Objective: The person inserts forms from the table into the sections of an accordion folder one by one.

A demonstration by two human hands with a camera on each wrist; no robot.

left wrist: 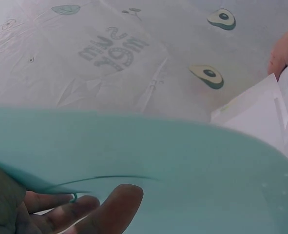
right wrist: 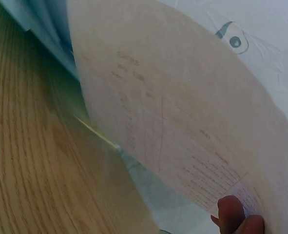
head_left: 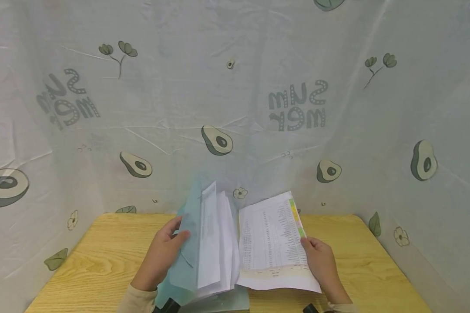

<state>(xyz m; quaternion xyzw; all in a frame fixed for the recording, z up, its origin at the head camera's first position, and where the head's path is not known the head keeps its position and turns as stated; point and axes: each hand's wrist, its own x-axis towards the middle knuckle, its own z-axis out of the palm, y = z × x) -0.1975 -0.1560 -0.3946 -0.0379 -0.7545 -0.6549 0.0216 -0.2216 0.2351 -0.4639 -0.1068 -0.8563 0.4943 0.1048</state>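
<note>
A translucent blue-green plastic folder (head_left: 186, 261) stands spread at the near middle of the table, with several white papers (head_left: 223, 243) inside. My left hand (head_left: 162, 248) grips its left cover, thumb on the face turned toward me. In the left wrist view that folder cover (left wrist: 148, 151) fills the lower half, and the left fingers (left wrist: 119, 209) show along it. My right hand (head_left: 321, 261) pinches the right edge of a printed sheet (head_left: 272, 243) with coloured strips down its edge. The right wrist view shows the sheet (right wrist: 148, 97) curving away from the pinching fingertips (right wrist: 230, 212).
The wood-grain table (head_left: 113, 248) lies under everything. A pale curtain (head_left: 172, 95) printed with avocados, leaves and lettering hangs behind and along both sides of the table. Beige sleeves (head_left: 137, 300) come in at the bottom edge.
</note>
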